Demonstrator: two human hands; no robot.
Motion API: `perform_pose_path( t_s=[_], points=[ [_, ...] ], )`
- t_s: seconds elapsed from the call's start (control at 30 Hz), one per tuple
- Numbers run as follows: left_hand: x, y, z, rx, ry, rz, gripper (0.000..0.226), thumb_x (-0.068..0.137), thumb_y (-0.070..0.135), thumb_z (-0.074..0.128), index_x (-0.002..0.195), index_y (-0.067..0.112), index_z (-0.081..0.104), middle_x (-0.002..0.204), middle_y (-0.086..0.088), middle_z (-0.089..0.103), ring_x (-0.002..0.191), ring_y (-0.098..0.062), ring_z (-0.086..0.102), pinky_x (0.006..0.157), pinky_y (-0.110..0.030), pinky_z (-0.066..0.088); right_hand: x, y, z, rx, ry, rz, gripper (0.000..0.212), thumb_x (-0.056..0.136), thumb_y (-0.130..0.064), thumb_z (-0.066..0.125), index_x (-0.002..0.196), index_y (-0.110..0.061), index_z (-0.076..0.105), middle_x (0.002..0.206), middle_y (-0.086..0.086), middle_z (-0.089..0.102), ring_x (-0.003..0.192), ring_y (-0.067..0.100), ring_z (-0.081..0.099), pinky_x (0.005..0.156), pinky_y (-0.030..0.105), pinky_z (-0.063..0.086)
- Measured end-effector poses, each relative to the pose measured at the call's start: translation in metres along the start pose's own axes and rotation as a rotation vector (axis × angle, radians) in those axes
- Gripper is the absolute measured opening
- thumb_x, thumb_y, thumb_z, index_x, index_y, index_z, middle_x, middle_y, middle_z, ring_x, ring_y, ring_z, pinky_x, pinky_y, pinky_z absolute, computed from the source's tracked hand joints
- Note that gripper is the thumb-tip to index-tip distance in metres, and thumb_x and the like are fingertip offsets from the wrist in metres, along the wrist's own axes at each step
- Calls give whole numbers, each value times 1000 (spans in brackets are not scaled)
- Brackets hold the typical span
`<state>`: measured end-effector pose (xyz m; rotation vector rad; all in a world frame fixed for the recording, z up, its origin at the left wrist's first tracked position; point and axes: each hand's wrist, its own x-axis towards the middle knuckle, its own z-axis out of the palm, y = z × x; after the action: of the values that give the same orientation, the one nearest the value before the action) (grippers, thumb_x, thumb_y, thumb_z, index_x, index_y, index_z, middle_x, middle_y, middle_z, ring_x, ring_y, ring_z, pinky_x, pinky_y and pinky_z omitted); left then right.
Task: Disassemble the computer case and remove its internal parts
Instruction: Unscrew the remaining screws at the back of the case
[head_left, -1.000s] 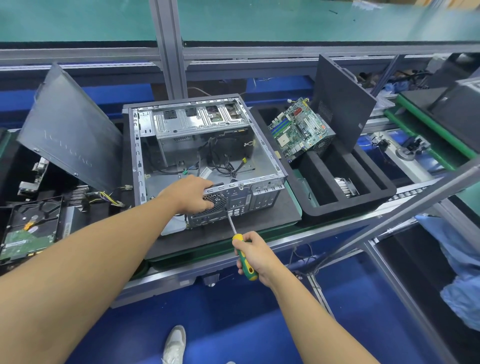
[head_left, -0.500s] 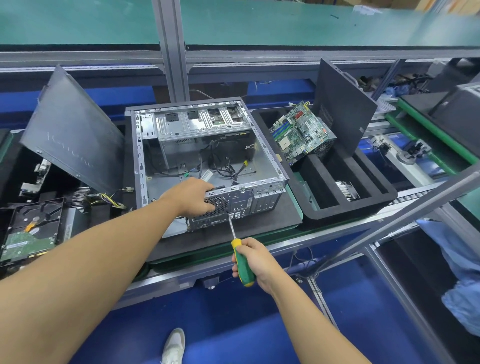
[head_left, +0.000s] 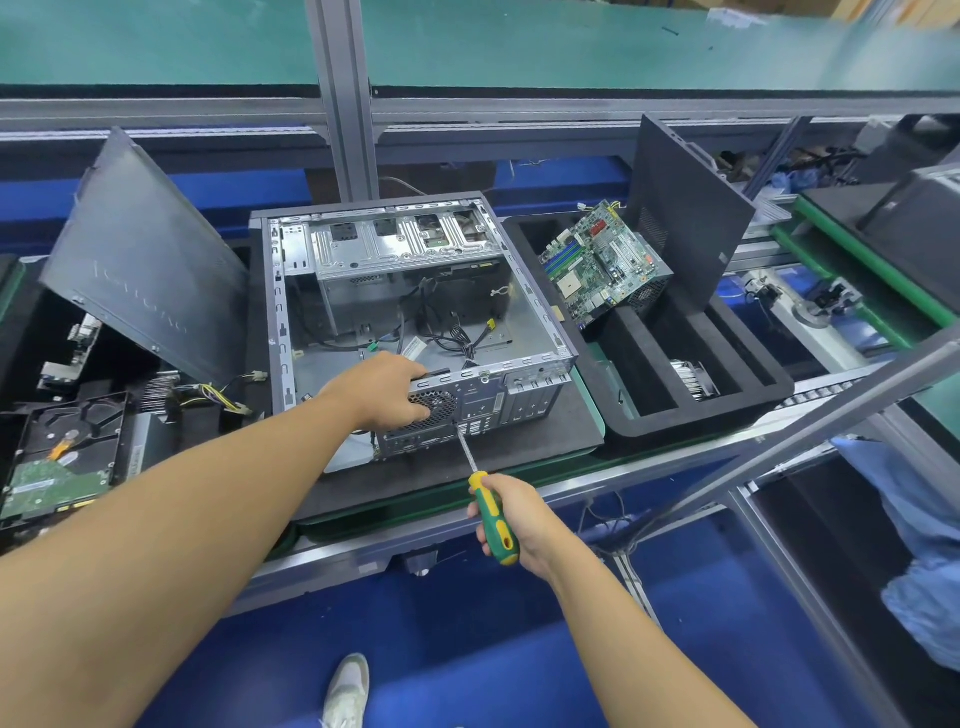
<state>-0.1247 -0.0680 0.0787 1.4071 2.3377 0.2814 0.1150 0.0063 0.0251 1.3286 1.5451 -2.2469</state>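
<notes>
the open grey metal computer case (head_left: 519, 332) lies on the counter (head_left: 519, 457). our left hand (head_left: 384, 389) curls its fingers over the rear panel (head_left: 519, 400) to brace it; our right hand (head_left: 524, 519) wraps its fingers round the green-and-yellow screwdriver (head_left: 480, 491), tip on that panel.

Side panel (head_left: 145, 270) lettering — too faint to read.
</notes>
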Motion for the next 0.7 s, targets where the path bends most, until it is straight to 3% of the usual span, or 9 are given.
perform_pose_path(
  t_s=[0.1,0.27,0.5,0.7],
  points=[
    [0,0,0,-9,-7,0,16,86,38,70,90,24,62,67,2,61,60,-13,57,52,-28,36,-1,-2,1,3,-17,35,33,104,-25,35,107,-6,62,75,7,69,54,17,54,51,29,47],
    [-1,1,-1,-25,-9,-5,18,87,36,70,95,21,65,68,0,63,61,-14,59,54,-28,39,-1,3,5,4,19,-6,28,103,-20,39,108,-4,61,71,6,64,57,20,58,56,33,53],
    [-1,2,-1,-28,-16,-13,16,86,36,69,91,22,63,71,-1,64,62,-15,60,55,-30,43,1,9,3,-15,41,-91,14,103,-25,52,107,-11,52,89,12,57,63,26,67,60,38,59],
    [-1,2,-1,-14,-10,-11,19,87,37,69,90,20,62,70,-1,62,62,-14,57,53,-29,38,0,9,0,-89,89,-88,15,100,-31,57,105,-18,51,98,9,57,55,17,61,58,33,57]
  ],
)
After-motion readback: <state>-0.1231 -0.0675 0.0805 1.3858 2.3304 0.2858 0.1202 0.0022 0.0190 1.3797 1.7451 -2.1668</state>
